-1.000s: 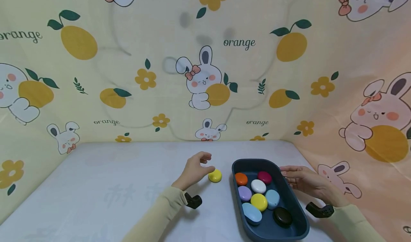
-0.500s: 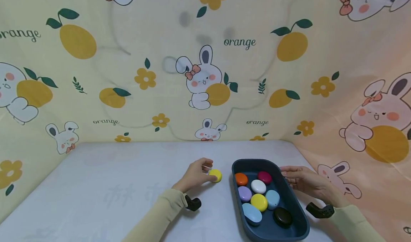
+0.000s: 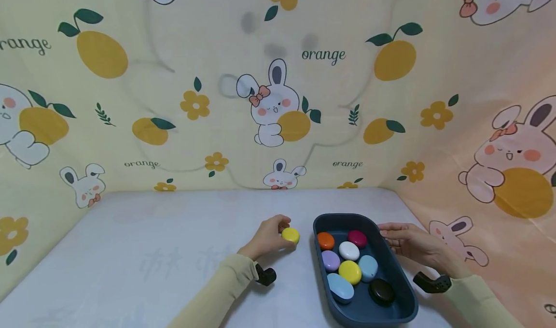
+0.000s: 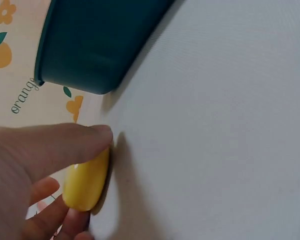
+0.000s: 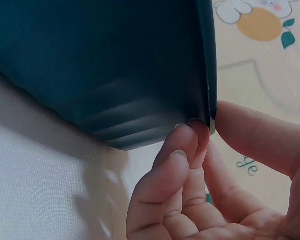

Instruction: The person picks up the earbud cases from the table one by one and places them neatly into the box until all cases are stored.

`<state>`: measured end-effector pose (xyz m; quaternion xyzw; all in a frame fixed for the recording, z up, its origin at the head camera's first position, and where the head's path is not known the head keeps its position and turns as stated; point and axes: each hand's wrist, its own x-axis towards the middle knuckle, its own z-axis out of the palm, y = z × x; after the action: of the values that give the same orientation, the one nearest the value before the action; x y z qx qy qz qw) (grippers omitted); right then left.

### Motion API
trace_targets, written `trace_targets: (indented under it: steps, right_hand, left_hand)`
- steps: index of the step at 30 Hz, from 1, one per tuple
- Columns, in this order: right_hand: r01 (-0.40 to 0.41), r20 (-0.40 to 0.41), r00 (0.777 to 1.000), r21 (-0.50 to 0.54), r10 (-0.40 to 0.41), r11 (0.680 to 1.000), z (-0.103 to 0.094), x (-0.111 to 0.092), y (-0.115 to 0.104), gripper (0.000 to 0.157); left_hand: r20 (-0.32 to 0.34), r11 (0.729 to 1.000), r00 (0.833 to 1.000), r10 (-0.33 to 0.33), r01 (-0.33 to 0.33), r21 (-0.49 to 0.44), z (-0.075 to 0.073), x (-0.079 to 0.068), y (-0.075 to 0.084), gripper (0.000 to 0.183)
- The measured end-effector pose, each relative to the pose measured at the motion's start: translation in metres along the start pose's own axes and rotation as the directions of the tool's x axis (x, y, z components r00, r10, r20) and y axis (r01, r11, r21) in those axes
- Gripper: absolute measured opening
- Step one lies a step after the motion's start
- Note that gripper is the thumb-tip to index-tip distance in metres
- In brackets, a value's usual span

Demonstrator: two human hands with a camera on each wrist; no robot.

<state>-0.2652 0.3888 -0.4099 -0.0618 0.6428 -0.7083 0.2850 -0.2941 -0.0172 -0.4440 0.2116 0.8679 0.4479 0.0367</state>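
Note:
In the head view my left hand (image 3: 266, 237) pinches a smooth yellow pebble-shaped piece (image 3: 290, 235) left of the tray. The left wrist view shows the thumb laid over the yellow piece (image 4: 86, 186), with fingertips behind and under it, close by the white table. A dark blue rounded tray (image 3: 356, 312) stands to the right. My right hand (image 3: 419, 246) grips its far right rim; in the right wrist view the thumb is on one side of the tray (image 5: 130, 65) rim and curled fingers are on the other.
Inside the tray lie several coloured pieces, among them orange (image 3: 326, 241), dark red (image 3: 357, 239), white (image 3: 349, 250), yellow (image 3: 350, 272) and black (image 3: 382, 292). Behind the white table (image 3: 173, 250) hangs a printed cloth (image 3: 182, 43); it also rises close on the right.
My left hand has come down to the yellow piece, closed thumb and fingers on it, and tilted it slightly. My right hand has stayed at the tray's rim.

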Motion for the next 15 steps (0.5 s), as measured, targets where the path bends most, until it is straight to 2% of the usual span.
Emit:
trace_targets:
  steps: [5, 15]
  right_hand:
    - [-0.005, 0.005, 1.0, -0.003, 0.005, 1.0, 0.0021, -0.0013, -0.0001, 0.028]
    - [0.005, -0.015, 1.0, -0.006, -0.005, 1.0, 0.0015, -0.0011, -0.0001, 0.027]
  left_hand:
    - [-0.002, 1.0, 1.0, 0.008, -0.008, 0.022, 0.0035, -0.0014, -0.0006, 0.061]
    - [-0.008, 0.997, 0.999, 0.044, -0.044, 0.059, -0.0009, -0.0039, 0.0054, 0.056]
